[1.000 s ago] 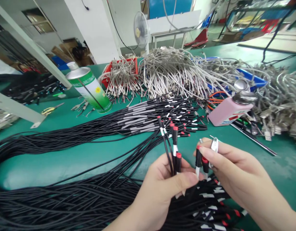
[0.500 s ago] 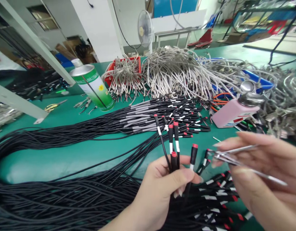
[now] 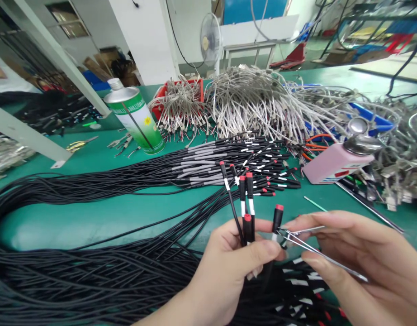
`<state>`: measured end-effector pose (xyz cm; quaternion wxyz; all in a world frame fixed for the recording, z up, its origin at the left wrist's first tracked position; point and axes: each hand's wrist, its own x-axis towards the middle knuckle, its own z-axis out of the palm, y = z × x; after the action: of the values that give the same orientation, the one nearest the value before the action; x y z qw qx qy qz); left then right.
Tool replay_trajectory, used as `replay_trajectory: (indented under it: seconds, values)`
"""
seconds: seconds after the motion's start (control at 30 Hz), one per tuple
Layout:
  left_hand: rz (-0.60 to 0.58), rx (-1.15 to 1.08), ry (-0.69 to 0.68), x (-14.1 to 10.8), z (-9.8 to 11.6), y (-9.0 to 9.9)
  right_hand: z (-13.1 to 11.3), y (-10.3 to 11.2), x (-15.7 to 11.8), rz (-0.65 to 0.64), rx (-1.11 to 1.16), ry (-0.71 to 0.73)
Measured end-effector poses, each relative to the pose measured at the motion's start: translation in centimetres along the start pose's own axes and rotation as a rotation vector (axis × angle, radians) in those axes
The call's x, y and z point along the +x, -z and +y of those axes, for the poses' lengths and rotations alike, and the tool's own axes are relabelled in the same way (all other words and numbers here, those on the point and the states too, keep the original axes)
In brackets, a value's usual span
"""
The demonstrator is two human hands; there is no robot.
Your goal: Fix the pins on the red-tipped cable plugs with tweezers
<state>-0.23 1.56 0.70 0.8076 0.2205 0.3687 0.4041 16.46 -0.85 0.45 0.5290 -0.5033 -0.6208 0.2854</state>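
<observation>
1. The left hand (image 3: 229,262) pinches a bunch of thin black red-capped cables (image 3: 245,213) between thumb and fingers, low centre.
2. The right hand (image 3: 357,262), at three o'clock of it, pinches slim metal tweezers (image 3: 317,249), whose tips touch one cable's white band.

I see my left hand (image 3: 229,267) gripping a few black red-tipped cables (image 3: 245,203) upright. My right hand (image 3: 357,262) holds tweezers (image 3: 317,251), tips touching one cable. A green can (image 3: 135,117) and pink bottle (image 3: 337,158) stand on the green table (image 3: 93,222).
</observation>
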Motion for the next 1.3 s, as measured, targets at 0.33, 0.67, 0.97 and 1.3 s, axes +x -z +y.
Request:
replay_trajectory:
  seconds: [0.33,0.67,0.97,1.3]
  values:
    - [0.036,-0.003,-0.023,0.0,-0.3,-0.1,0.9,0.5,0.3,-0.054,-0.130,0.129]
    - [-0.042,-0.024,-0.034,-0.2,0.3,-0.5,-0.5,-0.2,0.5,0.044,0.097,-0.082]
    - [-0.074,-0.039,-0.019,-0.3,0.3,-0.2,-0.2,-0.1,0.4,-0.060,0.119,-0.037]
    - [-0.068,-0.046,-0.021,-0.2,0.2,-0.3,-0.1,-0.2,-0.1,-0.019,0.070,0.002]
